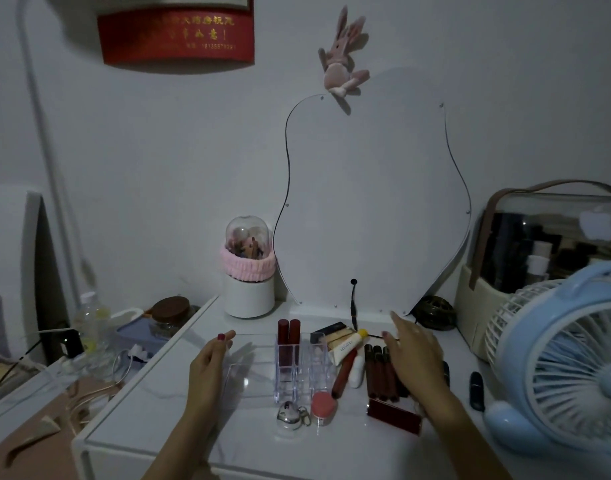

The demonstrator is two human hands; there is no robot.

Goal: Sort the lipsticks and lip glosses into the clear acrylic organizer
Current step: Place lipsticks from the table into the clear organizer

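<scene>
The clear acrylic organizer (252, 370) stands on the white desk, its slotted part to the right. Two dark red lipsticks (289, 336) stand upright in its back slots. My left hand (210, 358) rests against the organizer's left side, fingers curled on its edge. My right hand (413, 355) hovers with fingers apart over a row of dark lip gloss tubes (378, 372). A red gloss tube (344, 374) and a white tube (356, 370) lie beside the slots. A dark red boxy lipstick (394, 415) lies in front, and a black lipstick (476, 389) at the right.
A blue desk fan (567, 358) fills the right. A cosmetics case (539, 258) stands behind it. A mirror (373, 209) leans on the wall beside a brush holder (249, 271). A pink jar (323, 407) and keyring (292, 415) sit in front of the organizer. Clutter sits lower left.
</scene>
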